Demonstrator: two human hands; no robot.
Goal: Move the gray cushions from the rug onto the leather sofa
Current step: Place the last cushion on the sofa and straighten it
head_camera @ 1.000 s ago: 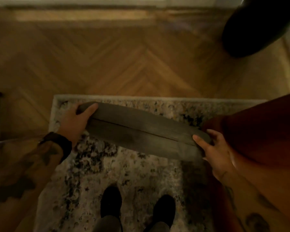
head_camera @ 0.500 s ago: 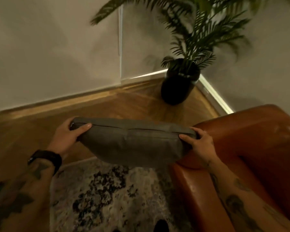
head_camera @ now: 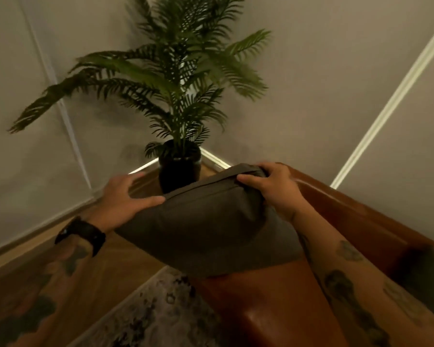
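**Gray cushion held over the sofa arm**

Head view: A single gray cushion (head_camera: 211,229) is seen at the middle of the frame, held up off the floor by both hands. Its cloth is a plain, dull gray, with a straight seam running along the upper edge from the lower left to the upper right. The body is plump and sags downward between the two grips; its lower edge lies at or just above the rounded arm of the leather sofa (head_camera: 273,296), though contact cannot be told for certain.

The left hand (head_camera: 125,199) is closed on the cushion's left corner, the thumb laid over the front of the cloth and the other fingers partly hidden behind it. A dark watch (head_camera: 83,234) is worn at that wrist. The right hand (head_camera: 273,186) is clenched on the upper right corner, the fingers curled over the seam.

The sofa is of glossy reddish-brown leather and fills the lower right. A pale patterned rug (head_camera: 156,314) is spread on a wooden floor (head_camera: 115,266) beside it. In the corner of the gray walls a palm plant (head_camera: 176,78) stands in a black pot (head_camera: 179,169), behind the cushion.
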